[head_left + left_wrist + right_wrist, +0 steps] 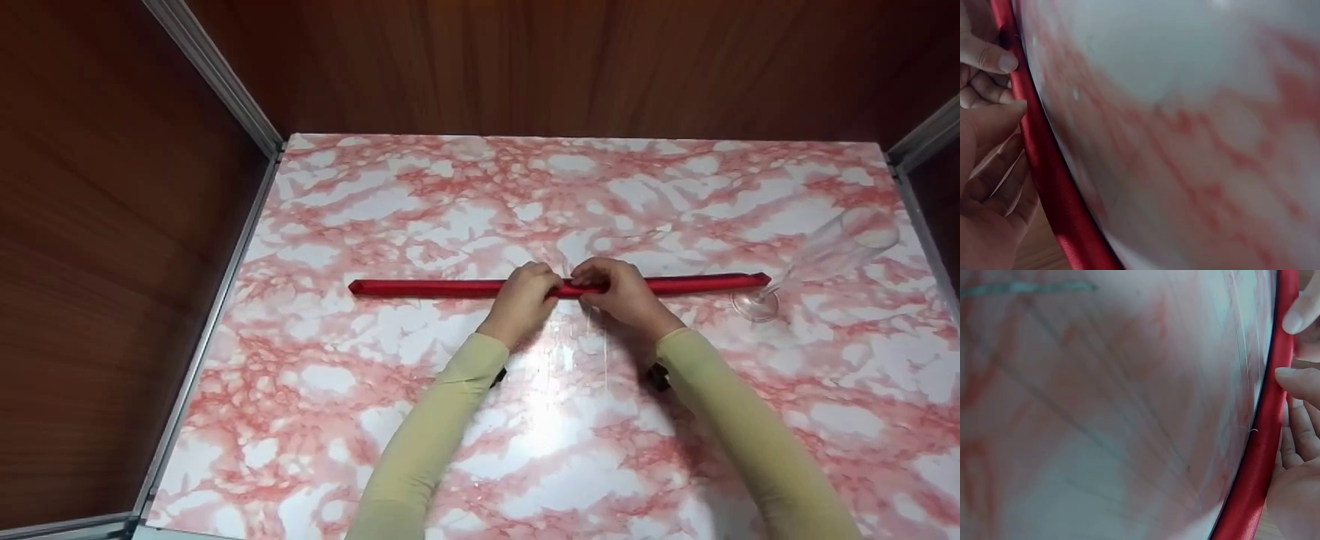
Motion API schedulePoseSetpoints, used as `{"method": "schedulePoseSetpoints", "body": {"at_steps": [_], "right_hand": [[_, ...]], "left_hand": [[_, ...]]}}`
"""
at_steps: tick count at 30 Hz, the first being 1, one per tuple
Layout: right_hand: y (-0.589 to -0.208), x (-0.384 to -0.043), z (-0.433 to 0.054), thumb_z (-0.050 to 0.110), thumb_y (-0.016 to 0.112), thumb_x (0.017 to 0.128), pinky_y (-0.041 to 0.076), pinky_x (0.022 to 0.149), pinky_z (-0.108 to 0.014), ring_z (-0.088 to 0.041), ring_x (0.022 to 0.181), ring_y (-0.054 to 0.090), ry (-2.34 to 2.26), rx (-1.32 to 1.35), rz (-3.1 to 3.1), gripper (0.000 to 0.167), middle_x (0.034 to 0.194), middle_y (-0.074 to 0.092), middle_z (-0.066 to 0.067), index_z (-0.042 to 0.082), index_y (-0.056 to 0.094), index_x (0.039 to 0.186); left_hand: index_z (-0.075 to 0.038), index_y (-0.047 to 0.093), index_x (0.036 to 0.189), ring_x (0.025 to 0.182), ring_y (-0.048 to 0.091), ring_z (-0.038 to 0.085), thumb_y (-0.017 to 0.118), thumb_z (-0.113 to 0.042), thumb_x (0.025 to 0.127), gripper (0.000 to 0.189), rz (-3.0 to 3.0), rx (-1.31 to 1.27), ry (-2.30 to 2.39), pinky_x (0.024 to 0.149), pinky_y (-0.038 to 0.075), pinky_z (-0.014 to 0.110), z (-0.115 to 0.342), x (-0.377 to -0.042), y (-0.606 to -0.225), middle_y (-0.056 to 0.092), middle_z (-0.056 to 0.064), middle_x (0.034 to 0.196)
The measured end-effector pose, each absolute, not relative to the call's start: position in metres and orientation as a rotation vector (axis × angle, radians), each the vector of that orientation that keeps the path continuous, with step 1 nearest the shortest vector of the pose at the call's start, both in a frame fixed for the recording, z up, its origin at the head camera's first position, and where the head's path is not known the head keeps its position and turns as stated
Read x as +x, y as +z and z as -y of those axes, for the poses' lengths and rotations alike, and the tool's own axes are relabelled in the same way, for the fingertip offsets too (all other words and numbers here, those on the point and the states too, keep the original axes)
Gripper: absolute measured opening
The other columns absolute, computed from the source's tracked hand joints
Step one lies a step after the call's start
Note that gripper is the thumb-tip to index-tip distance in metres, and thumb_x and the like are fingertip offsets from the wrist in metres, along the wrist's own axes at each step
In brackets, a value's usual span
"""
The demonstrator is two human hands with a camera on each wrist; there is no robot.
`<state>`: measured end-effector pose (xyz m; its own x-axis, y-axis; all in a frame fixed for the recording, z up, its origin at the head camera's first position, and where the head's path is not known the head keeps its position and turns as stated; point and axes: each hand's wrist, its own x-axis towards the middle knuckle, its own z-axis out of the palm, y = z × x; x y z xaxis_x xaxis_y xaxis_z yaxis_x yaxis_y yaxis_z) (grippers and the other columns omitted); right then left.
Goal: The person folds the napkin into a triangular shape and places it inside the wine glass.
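A long, narrow strip of shiny red cloth (424, 288), folded or rolled, lies across the table from left to right, with pointed ends. Near its middle my left hand (521, 298) pinches it, thumb on the near side and fingers curled beyond. Just to the right, my right hand (626, 296) holds the same cloth between thumb and fingers. Only a small gap parts the two hands. In the left wrist view the red cloth (1050, 169) passes under the thumbs; in the right wrist view the red cloth (1258, 461) runs along the right side.
A clear stemmed flute glass (832, 251) stands at the right, its foot beside the cloth's right end. The table (360, 420) has a glossy red-and-white marbled top. Dark wooden panels (525, 67) with metal edging rise at the back and sides.
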<state>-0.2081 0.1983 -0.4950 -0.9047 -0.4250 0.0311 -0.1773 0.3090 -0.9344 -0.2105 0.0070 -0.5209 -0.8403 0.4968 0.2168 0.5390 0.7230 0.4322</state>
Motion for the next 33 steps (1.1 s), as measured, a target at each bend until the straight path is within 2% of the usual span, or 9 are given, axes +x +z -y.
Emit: {"method": "schedulePoseSetpoints", "body": {"at_steps": [8, 13, 17, 24, 33], "right_hand": [[-0.498, -0.209, -0.199, -0.021, 0.061, 0.078, 0.044, 0.088, -0.056, -0.045, 0.100, 0.059, -1.618, -0.553, -2.377, 0.030, 0.103, 0.062, -0.031, -0.015, 0.060, 0.108], [-0.521, -0.216, -0.203, -0.017, 0.064, 0.079, 0.047, 0.088, -0.047, -0.034, 0.100, 0.061, -1.546, -0.571, -2.478, 0.028, 0.103, 0.065, -0.021, -0.007, 0.065, 0.105], [-0.522, -0.211, -0.203, -0.012, 0.068, 0.079, 0.045, 0.090, -0.041, -0.027, 0.102, 0.059, -1.286, -0.707, -2.690, 0.028, 0.104, 0.065, -0.012, 0.000, 0.068, 0.105], [-0.516, -0.201, -0.199, -0.005, 0.069, 0.081, 0.047, 0.089, -0.043, -0.030, 0.102, 0.058, -0.622, -1.041, -2.977, 0.032, 0.107, 0.063, -0.013, 0.001, 0.066, 0.113], [-0.520, -0.205, -0.201, -0.012, 0.062, 0.082, 0.049, 0.082, -0.044, -0.032, 0.093, 0.060, -0.273, -1.144, -3.092, 0.033, 0.103, 0.062, -0.013, 0.003, 0.064, 0.111]], "left_hand": [[-0.015, 0.070, 0.104, 0.091, 0.059, 0.018, 0.061, -0.010, 0.091, 0.016, 2.847, -0.946, -0.108, 0.077, 0.048, 0.032, -0.017, -0.196, -0.514, 0.062, 0.001, 0.097], [-0.012, 0.068, 0.108, 0.090, 0.062, 0.017, 0.057, -0.010, 0.093, 0.018, 2.765, -0.919, 0.175, 0.078, 0.051, 0.031, -0.026, -0.187, -0.518, 0.064, 0.002, 0.098], [-0.011, 0.068, 0.113, 0.092, 0.062, 0.018, 0.053, -0.011, 0.094, 0.025, 2.719, -0.900, 0.251, 0.081, 0.051, 0.033, -0.028, -0.183, -0.521, 0.066, 0.003, 0.099], [-0.011, 0.066, 0.119, 0.104, 0.061, 0.020, 0.049, -0.011, 0.095, 0.030, 2.711, -0.894, 0.278, 0.091, 0.048, 0.036, -0.024, -0.180, -0.525, 0.066, 0.006, 0.110], [-0.011, 0.069, 0.111, 0.091, 0.063, 0.018, 0.049, -0.013, 0.094, 0.026, 2.604, -0.929, 0.270, 0.080, 0.050, 0.033, -0.024, -0.185, -0.527, 0.067, 0.004, 0.098]]}}
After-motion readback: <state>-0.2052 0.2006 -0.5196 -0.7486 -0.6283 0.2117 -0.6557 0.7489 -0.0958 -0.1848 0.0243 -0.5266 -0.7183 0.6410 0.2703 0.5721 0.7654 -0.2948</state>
